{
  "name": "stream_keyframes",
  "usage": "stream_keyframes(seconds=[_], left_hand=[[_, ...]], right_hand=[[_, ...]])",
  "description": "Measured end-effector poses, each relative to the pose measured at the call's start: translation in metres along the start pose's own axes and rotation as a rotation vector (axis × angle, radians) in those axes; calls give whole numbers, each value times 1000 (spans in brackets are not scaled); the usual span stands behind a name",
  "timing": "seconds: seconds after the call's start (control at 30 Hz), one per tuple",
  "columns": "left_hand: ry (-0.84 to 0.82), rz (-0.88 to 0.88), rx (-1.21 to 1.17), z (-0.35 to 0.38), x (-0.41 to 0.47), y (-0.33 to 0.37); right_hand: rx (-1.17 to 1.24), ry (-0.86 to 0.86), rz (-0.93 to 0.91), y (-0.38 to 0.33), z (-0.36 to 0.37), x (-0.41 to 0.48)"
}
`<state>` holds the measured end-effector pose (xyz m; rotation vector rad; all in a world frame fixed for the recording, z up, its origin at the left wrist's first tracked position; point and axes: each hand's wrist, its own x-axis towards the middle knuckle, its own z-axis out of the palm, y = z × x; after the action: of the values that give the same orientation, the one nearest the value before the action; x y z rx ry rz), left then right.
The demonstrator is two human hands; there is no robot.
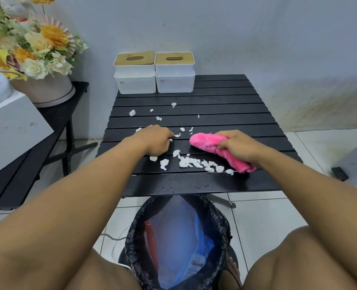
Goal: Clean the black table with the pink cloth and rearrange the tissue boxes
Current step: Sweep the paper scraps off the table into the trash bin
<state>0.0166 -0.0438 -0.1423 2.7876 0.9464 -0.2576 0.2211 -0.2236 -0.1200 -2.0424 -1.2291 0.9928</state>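
Observation:
The black slatted table (pixel 225 105) is strewn with several white tissue scraps (pixel 189 163), most of them near its front. My right hand (pixel 239 144) grips the rolled pink cloth (pixel 204 142), which lies on the table at the right. My left hand (pixel 156 141) rests on the table at the middle with its fingers curled; a small white scrap shows at its fingertips. Two white tissue boxes (pixel 134 73) (pixel 175 72) with wooden lids stand side by side at the table's far left edge against the wall.
A bin lined with a black bag (pixel 179 241) stands on the tiled floor just below the table's front edge, between my knees. A flower arrangement (pixel 33 49) in a pot sits on a black side table at the left. Water droplets dot the front slat.

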Motion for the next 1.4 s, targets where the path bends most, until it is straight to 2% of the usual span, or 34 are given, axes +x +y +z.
stream_keyframes(seconds=[0.1,0.2,0.53,0.87,1.03,1.2,1.4], left_hand=[[-15,-2,20,0,-4,1],[-20,-4,47,-2,-10,6],[-23,-10,25,-4,-24,7],[-34,-25,9,-3,-28,7],[-51,-19,-11,1,-25,0],[-54,-39,-17,1,-24,1],[-65,-22,-32,-1,-31,1]], right_hand=[[35,-91,-11,-7,7,-5],[-34,-169,-42,-12,15,-7],[-14,-277,-57,-21,32,-21],[87,-284,-15,-27,39,-25],[26,-37,-9,-26,19,-19],[15,-44,40,-24,26,-23],[246,-140,108,-34,50,-33]])
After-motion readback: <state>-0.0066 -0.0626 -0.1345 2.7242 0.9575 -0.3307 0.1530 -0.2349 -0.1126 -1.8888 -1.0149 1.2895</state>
